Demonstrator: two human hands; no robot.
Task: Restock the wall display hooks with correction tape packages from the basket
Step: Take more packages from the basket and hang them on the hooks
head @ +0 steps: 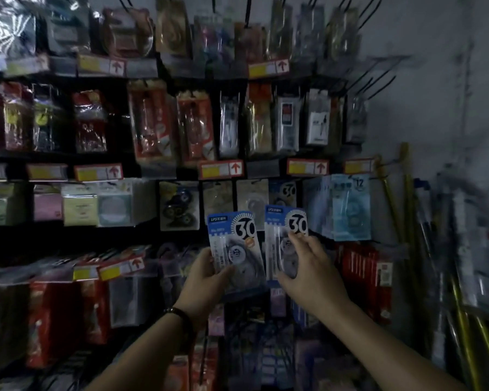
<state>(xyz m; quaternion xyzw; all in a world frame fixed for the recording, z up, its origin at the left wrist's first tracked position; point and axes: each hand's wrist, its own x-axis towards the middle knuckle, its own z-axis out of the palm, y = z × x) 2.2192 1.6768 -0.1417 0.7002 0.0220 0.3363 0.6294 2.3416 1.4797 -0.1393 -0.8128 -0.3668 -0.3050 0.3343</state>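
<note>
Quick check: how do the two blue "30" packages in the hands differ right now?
The left package leans with its top to the left; the right package stands nearly upright. The left package sits lower; the right package is higher, its top by a matching hung package. The left hand grips the left package's lower corner; the right hand spreads over the right package's lower half. Both are blue cards marked 30.
</note>
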